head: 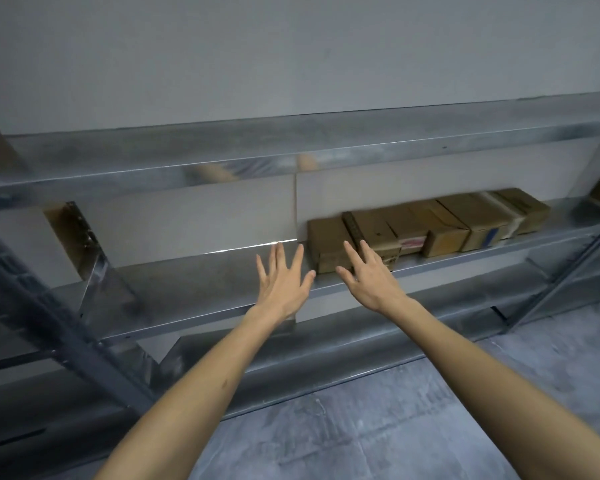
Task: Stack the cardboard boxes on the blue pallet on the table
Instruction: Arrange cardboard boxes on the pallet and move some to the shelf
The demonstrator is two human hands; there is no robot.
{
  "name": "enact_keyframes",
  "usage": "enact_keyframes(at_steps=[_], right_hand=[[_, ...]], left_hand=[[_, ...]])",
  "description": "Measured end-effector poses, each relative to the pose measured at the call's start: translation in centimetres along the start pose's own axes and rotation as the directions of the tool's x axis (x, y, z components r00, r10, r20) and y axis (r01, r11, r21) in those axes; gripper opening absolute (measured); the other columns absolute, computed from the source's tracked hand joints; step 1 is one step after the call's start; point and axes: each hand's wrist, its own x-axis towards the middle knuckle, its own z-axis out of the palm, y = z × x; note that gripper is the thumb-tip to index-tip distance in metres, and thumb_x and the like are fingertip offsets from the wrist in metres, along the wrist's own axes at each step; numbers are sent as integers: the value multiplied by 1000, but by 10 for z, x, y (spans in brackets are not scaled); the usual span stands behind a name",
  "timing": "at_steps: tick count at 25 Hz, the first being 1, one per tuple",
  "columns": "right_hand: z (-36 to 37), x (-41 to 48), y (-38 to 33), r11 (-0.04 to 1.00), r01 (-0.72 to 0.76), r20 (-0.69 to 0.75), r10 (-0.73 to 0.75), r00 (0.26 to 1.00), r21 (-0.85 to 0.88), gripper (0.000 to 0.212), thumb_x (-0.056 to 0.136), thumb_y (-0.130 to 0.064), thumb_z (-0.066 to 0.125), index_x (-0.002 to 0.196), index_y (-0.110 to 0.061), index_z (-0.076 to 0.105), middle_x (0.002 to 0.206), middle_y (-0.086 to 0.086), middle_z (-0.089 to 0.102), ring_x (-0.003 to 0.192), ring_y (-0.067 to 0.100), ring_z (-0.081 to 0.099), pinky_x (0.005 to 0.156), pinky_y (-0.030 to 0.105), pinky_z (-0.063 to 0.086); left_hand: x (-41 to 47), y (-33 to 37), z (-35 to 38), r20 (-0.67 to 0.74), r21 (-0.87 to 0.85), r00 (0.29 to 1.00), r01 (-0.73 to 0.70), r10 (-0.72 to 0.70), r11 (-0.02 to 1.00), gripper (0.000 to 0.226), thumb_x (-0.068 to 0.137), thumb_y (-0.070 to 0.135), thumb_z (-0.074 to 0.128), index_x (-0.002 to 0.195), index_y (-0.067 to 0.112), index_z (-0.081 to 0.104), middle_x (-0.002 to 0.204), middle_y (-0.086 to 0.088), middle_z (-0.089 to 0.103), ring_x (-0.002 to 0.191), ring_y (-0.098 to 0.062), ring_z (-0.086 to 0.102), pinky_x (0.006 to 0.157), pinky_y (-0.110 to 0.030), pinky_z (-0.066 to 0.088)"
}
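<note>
Roughly five cardboard boxes (444, 225); left hand (283, 284), right hand (373, 280).

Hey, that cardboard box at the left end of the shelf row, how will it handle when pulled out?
The leftmost box looks square-edged, so probably stiff. It should slide easily on the smooth metal shelf. The neighbouring box seems to touch it and may drag along.

No legible text on the boxes (426, 226).

Head view, down toward near shelf (187, 289)
</note>
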Motion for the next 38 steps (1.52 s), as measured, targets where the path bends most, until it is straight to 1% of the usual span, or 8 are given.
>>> enact_keyframes(at_steps=[6,13,17,22,26,29,32,38], right_hand=[[4,68,41,990,66,71,-75,995,128,67,102,-51,37,158,-26,12,165,15,4,151,32,9,121,44,18],[19,149,82,945,75,219,-150,964,319,55,102,-46,41,143,-10,42,150,24,36,134,41,42,109,40,37],[19,183,96,906,115,201,-212,956,408,52,103,-38,45,148,-13,38,152,16,38,135,38,44,106,35,39],[28,194,88,801,24,179,-163,970,598,41,104,-38,43,136,-14,50,140,10,52,127,31,50,96,29,40],[40,208,70,778,-64,168,-54,984,625,42,105,-34,39,137,-8,48,137,18,52,123,33,53,105,44,43],[49,215,69,744,-199,247,47,968,638,49,106,-33,36,150,-12,36,143,18,50,125,36,53,106,43,43],[62,215,79,777,-226,303,47,952,588,57,106,-31,37,158,-21,16,150,17,44,130,37,49,106,39,41],[81,212,85,783,-190,259,38,965,592,61,106,-23,38,158,-31,8,158,12,32,137,34,44,110,38,38]], left_hand=[[60,25,25,38,4,996,79,-79,997,66,104,53,25,160,27,2,165,-20,-8,153,-30,-12,117,-55,-16],[122,52,62,112,-26,948,303,-299,953,65,104,54,23,159,31,-1,165,-20,-8,153,-31,-11,118,-54,-15],[143,69,81,154,-55,918,378,-366,924,63,104,51,26,160,30,4,165,-19,-4,153,-33,-6,120,-54,-8],[172,66,97,223,-89,892,420,-393,903,62,106,35,32,160,30,3,165,-19,-1,152,-36,3,122,-53,4],[191,59,104,259,-159,893,415,-368,896,62,105,40,33,158,38,1,166,-16,0,153,-32,1,122,-53,4],[201,51,108,276,-220,896,411,-348,884,60,103,53,28,156,43,3,166,-13,3,153,-32,5,122,-52,7],[200,39,120,306,-345,896,419,-321,840,62,99,63,29,154,49,6,166,-13,9,147,-37,26,117,-49,26],[193,32,136,234,-599,925,381,-300,704,60,102,50,40,154,48,12,163,-7,24,138,-30,43,110,-38,40]])
